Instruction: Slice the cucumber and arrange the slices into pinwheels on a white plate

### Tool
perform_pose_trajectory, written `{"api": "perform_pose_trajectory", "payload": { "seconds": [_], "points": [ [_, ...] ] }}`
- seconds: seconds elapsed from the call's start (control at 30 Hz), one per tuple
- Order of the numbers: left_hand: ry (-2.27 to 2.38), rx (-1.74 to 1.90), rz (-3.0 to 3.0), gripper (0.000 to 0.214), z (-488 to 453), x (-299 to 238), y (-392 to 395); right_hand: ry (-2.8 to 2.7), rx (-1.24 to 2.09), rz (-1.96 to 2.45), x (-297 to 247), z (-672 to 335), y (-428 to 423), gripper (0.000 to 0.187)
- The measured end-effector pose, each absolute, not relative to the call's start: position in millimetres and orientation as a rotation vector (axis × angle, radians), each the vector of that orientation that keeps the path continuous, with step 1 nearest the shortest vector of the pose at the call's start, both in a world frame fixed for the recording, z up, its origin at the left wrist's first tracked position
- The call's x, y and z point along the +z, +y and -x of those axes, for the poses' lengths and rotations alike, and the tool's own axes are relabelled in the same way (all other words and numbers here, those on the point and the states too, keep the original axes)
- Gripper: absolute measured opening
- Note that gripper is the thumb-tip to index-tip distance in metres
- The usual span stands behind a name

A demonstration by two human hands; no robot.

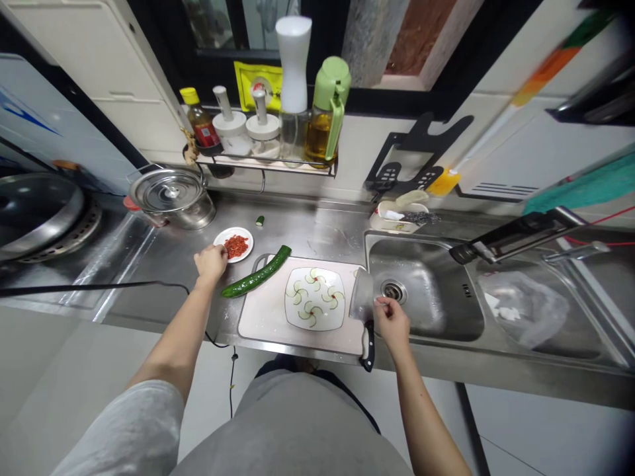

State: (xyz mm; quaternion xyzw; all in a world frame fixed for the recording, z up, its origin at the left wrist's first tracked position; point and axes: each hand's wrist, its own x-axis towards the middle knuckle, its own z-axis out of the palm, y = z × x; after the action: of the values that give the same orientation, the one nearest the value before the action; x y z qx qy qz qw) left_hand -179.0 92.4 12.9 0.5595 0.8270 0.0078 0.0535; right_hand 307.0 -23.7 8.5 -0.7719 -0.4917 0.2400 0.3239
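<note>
My left hand (211,262) is closed at the left rim of a small white plate (249,238), with chopped red pepper (236,246) in it. My right hand (391,322) hovers beside the sink edge, fingertips pinched; whatever may be between them is too small to make out. Just left of it, a cleaver (361,297) lies on the right side of the cutting board (262,324), its black handle past the board's corner. On the board sits a square white plate (315,322) with cucumber slices in pinwheels and red centres. A long cucumber (258,274) lies across the board's upper left corner.
A cucumber end (260,221) lies behind the small plate. The lidded steel pot (193,208) and a wok (40,211) stand left. The sink (421,291) is right, with a plastic bag (536,311) in its second basin. A rack (278,165) holds seasonings and oil.
</note>
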Motion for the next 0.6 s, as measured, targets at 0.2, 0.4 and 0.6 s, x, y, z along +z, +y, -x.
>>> {"api": "perform_pose_trajectory", "payload": {
  "seconds": [0.2,0.4,0.6],
  "points": [
    [2.580,0.235,-1.545,0.024,181,19,88,-1.295,0.637,2.033,8,-305,-24,0.044],
    [2.448,0.720,-1.362,0.022,161,32,73,-1.291,0.622,2.002,9,-302,-25,0.038],
    [2.046,1.083,-1.252,0.028,109,38,37,-1.334,0.626,1.967,23,-291,-26,0.032]
  ]
}}
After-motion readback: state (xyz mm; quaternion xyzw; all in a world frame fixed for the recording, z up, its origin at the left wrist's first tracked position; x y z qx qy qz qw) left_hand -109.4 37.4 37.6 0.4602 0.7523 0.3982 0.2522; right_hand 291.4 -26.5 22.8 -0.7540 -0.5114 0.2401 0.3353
